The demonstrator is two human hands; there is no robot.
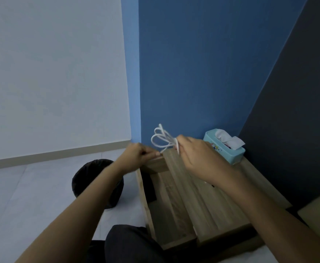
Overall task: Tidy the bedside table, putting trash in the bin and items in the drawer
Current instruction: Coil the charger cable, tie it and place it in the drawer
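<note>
White cable [162,138] looped between both hands, apparently over the open drawer [171,207].

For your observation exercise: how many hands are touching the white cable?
2: the right hand grips the looped white cable; the left hand pinches its loose end.

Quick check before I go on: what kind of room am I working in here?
Most likely a bedroom corner. A wooden bedside table with its drawer pulled open stands against the blue wall, a tissue box on top, and a black bin on the floor beside it.
</note>
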